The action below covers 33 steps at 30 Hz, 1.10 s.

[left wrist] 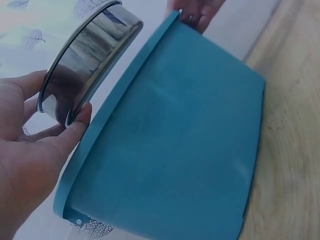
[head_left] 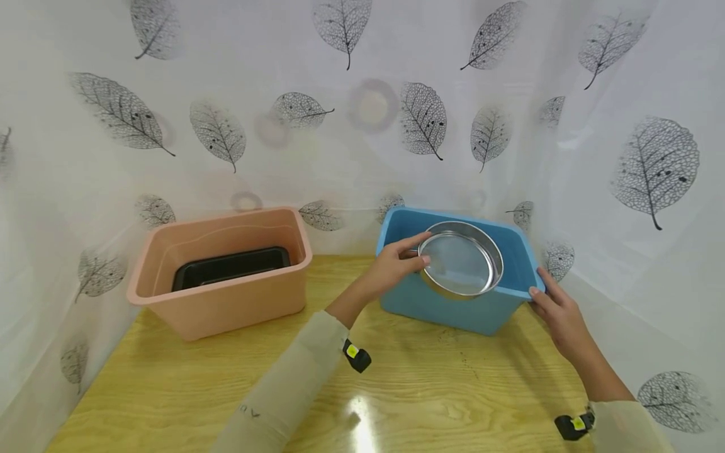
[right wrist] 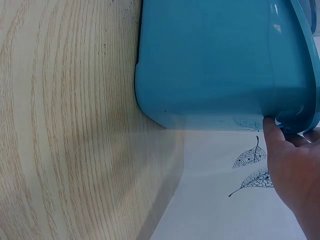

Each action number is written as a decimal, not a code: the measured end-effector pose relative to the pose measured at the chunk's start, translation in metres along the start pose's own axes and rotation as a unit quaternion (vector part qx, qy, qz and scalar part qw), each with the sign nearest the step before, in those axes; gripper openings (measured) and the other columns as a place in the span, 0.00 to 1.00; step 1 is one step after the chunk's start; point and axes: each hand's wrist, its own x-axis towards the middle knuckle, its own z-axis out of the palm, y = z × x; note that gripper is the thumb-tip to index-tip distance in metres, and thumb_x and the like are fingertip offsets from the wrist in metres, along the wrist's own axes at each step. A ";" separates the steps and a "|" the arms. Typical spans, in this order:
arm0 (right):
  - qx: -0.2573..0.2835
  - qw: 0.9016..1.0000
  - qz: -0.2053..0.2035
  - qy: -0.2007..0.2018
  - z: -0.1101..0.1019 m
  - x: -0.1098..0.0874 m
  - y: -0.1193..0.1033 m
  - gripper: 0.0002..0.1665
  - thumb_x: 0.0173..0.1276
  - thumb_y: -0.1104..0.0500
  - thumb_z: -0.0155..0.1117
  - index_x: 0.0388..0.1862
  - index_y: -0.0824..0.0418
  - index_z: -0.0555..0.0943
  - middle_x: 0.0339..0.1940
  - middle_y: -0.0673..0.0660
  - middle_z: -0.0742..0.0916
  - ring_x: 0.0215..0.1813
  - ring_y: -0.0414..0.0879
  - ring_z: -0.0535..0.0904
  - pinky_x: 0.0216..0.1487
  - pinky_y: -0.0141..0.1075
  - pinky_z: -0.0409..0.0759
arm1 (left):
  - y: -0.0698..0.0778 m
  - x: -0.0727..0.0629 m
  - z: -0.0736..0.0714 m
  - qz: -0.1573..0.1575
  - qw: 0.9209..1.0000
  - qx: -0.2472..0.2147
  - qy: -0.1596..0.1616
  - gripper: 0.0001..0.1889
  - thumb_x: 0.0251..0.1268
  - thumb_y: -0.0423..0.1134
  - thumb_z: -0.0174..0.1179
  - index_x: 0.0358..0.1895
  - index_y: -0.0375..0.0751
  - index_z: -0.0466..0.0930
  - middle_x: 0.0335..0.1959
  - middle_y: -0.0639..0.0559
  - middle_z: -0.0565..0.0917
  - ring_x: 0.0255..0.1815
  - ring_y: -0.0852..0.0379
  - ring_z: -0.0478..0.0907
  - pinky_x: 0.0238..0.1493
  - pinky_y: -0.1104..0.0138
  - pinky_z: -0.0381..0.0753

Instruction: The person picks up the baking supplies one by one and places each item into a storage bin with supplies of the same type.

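My left hand pinches the left edge of a round metal sieve with shiny walls and a fine mesh base. It is held tilted over the front rim of a blue plastic bin. From the left wrist view, the thumb presses low on the metal wall while the fingers lie behind it. At the bin's right end, my right hand holds the rim corner. The right wrist view has the right thumb against the bin's outer wall, with the other fingers partly hidden.
A peach-coloured bin stands at the left with a black tray-like item inside. Both bins rest on a wood-grain table. A white sheet with leaf prints hangs behind and along the sides.
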 end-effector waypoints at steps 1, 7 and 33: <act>-0.001 1.000 -0.001 0.000 0.000 0.000 0.000 0.43 0.82 0.55 0.50 0.83 0.60 0.39 0.82 0.68 0.36 0.80 0.68 0.37 0.55 0.15 0.72 | 0.000 0.003 -0.001 -0.001 1.000 0.004 0.002 0.31 0.75 0.46 0.59 0.78 0.62 0.62 0.75 0.47 0.70 0.67 0.57 0.76 0.63 0.57 0.79; -0.003 1.000 0.000 -0.008 -0.001 -0.001 0.001 0.43 0.82 0.56 0.49 0.84 0.59 0.38 0.82 0.67 0.35 0.81 0.67 0.35 0.55 0.14 0.72 | -0.001 0.017 -0.009 -0.006 1.000 0.010 0.011 0.32 0.76 0.46 0.58 0.79 0.61 0.60 0.78 0.52 0.64 0.71 0.53 0.72 0.66 0.52 0.77; -0.002 1.000 -0.002 -0.009 -0.003 0.000 0.001 0.43 0.82 0.56 0.50 0.83 0.60 0.38 0.82 0.67 0.36 0.82 0.62 0.38 0.58 0.16 0.71 | -0.003 0.071 -0.033 -0.056 0.990 0.131 0.000 0.31 0.74 0.40 0.59 0.78 0.56 0.62 0.75 0.45 0.70 0.43 0.56 0.78 0.37 0.64 0.74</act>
